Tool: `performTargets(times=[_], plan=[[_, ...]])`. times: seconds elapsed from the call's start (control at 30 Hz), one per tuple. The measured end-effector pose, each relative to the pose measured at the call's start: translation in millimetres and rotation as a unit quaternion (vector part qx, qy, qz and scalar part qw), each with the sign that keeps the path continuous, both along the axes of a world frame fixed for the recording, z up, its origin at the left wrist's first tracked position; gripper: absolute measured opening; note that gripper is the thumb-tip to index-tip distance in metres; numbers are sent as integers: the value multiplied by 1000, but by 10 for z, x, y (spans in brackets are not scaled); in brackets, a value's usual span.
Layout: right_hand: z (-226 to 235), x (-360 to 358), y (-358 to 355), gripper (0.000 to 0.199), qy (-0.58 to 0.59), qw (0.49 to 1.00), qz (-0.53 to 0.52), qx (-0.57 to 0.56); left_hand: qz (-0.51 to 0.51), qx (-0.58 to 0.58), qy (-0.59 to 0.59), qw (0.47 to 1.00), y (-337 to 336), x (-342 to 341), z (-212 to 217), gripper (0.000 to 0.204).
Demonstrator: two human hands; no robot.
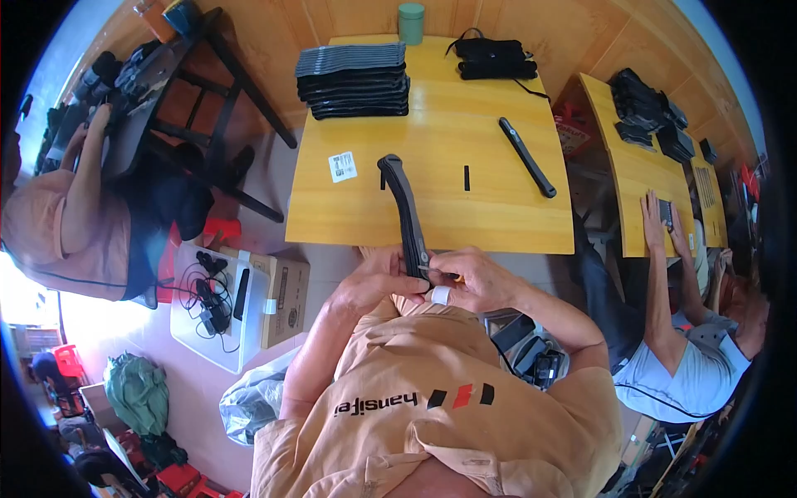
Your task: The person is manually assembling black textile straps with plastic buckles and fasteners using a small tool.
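My left hand [383,278] is closed round the near end of a long dark grey and black strap-like piece [404,203]. The far end of that piece rests over the yellow table, and its near end is by the table's front edge. In my right hand [481,284] is a small tool with an orange handle [456,278]. Its thin metal tip meets the strap-like piece near my left fingers; its exact kind is not clear. White tape [438,295] wraps one right finger. A similar dark strip [527,158] lies on the table to the right.
On the yellow table [432,224] are a stack of black packs [353,87], a white label [342,167], a black pouch [496,60] and a green canister [411,23]. A plastic bin with cables [207,307] stands at left. Co-workers sit on both sides.
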State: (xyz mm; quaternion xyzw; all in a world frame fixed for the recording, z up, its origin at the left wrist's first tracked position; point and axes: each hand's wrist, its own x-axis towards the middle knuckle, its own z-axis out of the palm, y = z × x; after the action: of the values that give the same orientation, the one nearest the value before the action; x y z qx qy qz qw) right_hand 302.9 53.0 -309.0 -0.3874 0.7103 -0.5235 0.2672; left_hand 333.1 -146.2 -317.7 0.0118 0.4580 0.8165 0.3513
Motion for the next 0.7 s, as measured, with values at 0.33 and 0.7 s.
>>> performTargets(times=[0.33,0.7], plan=[[-2,-88,9,11,14,995,86,48,-44,-25,-16,999,-4,44,-38,39],[-42,20,10,17,-571,797,20,-195,-116,140,-43,982,-143,67,-99,50]])
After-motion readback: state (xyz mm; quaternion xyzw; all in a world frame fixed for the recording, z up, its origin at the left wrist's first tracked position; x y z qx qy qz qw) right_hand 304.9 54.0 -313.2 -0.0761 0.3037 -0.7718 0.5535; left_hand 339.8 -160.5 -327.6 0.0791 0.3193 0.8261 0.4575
